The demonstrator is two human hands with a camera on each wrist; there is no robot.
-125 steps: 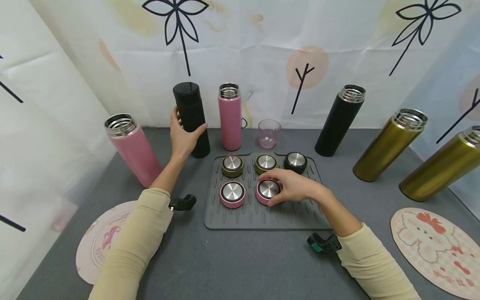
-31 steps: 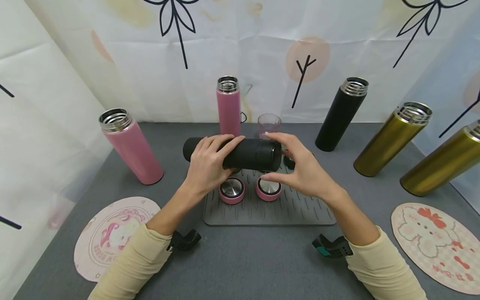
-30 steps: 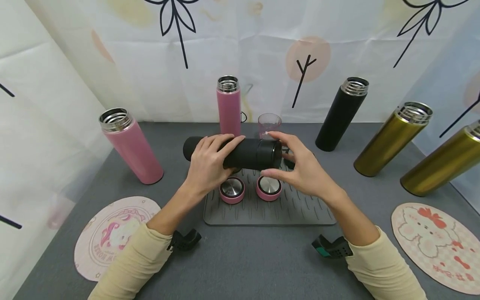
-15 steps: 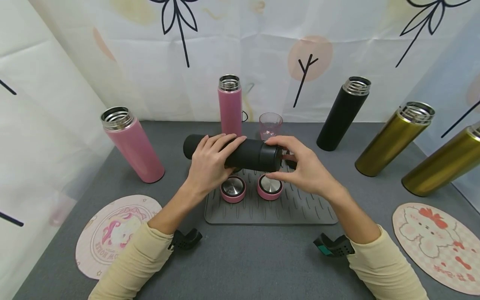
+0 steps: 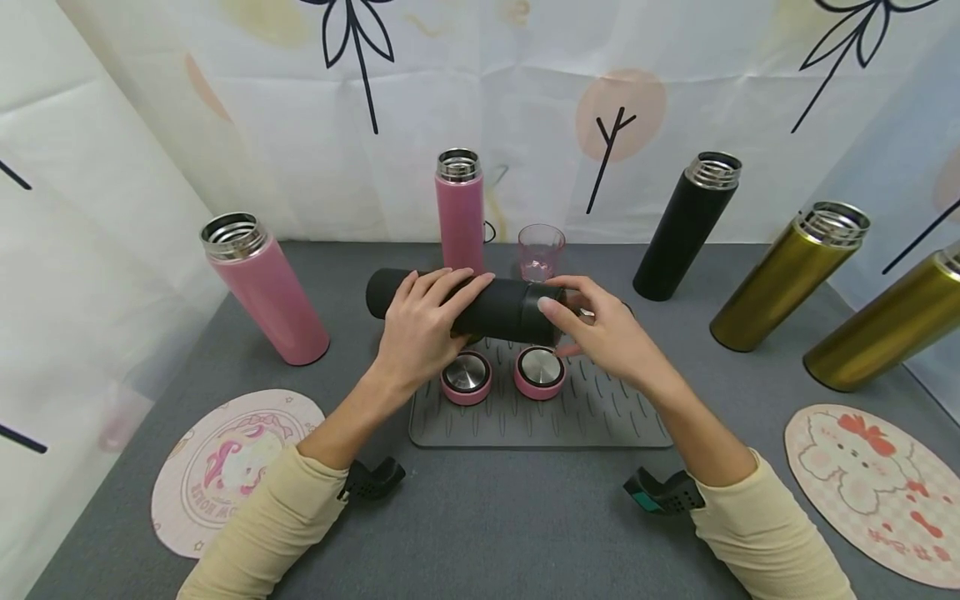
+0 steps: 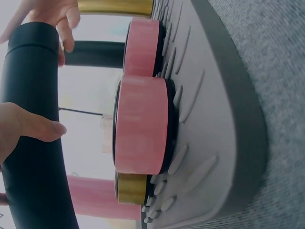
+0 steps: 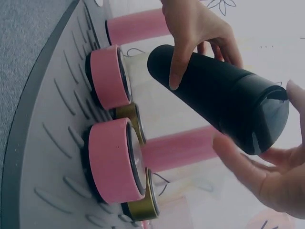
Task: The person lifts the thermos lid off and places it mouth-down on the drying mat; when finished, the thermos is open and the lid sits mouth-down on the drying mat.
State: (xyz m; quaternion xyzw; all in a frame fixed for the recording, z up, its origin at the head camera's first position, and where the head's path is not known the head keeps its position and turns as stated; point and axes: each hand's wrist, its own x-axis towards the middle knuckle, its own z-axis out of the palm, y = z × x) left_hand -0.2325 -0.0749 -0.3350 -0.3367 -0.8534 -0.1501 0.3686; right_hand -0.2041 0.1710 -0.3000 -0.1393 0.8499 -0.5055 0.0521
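Observation:
A black thermos bottle (image 5: 491, 310) lies level in the air above the grey drying mat (image 5: 525, 429). My left hand (image 5: 420, 329) grips its body from above, thumb toward me. At the bottle's right end my right hand (image 5: 603, 329) has its thumb and fingers around the black lid (image 7: 261, 112), which sits on the bottle. The right wrist view shows the lid's end face between thumb and fingers. Below the bottle, two pink lids (image 5: 466, 378) with steel tops rest on the mat. Gold lids (image 7: 143, 202) stand behind them, mostly hidden in the head view.
Lidless bottles stand around: pink ones at left (image 5: 266, 292) and back (image 5: 460, 217), a black one (image 5: 682, 233), gold ones (image 5: 783, 283) at right. A pink glass (image 5: 540, 250) stands behind the mat. Round placemats lie left (image 5: 232, 475) and right (image 5: 873, 492).
Earlier the left hand held the black bottle upright at the back; it then came over the mat, tipped level. The right hand left a pink lid, and its fingers have since turned around the bottle's lid.

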